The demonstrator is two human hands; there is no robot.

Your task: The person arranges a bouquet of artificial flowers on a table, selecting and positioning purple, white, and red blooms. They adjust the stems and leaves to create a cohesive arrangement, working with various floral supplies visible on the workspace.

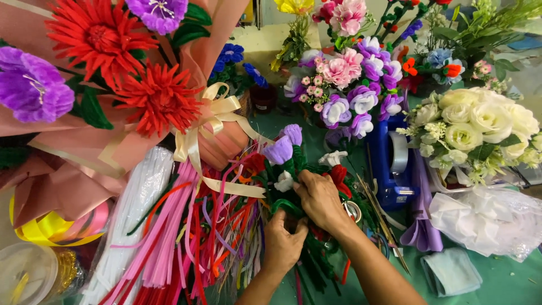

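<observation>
Where the green table (508, 282) shows bare at its near right corner, the rest lies under craft flowers. Largest item: a pink-wrapped bouquet (84, 130) of red and purple blooms with a cream ribbon bow (212, 116), filling the far left. A white rose bunch (483, 124) sits at the right edge; a pink and lilac bunch (350, 85) stands at the far centre. Loose pipe cleaners (169, 243), white, pink and red, fan across the near left. A blue tape dispenser (392, 164) stands right of centre. At near centre sits the small green-stemmed posy (288, 164), purple, white and red. The left hand (282, 243) grips its stems from below, fingers curled closed. The right hand (319, 197) pinches the stems just above, fingertips pressed together.
</observation>
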